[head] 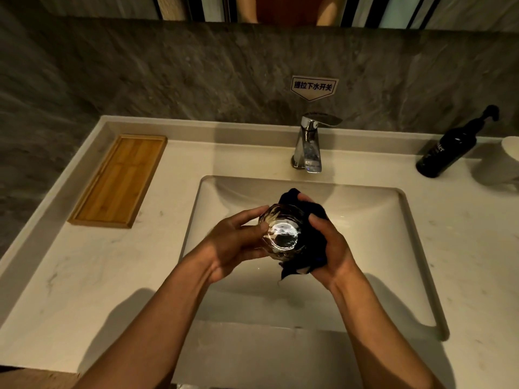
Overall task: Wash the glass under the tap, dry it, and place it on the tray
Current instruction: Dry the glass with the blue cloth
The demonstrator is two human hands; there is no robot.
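A clear faceted glass is held over the white sink basin, its base turned toward me. My left hand grips the glass from the left side. My right hand presses a dark blue cloth against the right side of the glass, and the cloth wraps behind and below it. The chrome tap stands behind the basin with no water running from it. A wooden tray lies on the counter at the far left, with nothing on it.
A black pump bottle stands at the right back of the counter, with a white object beside it at the frame edge. A small sign hangs on the grey stone wall above the tap.
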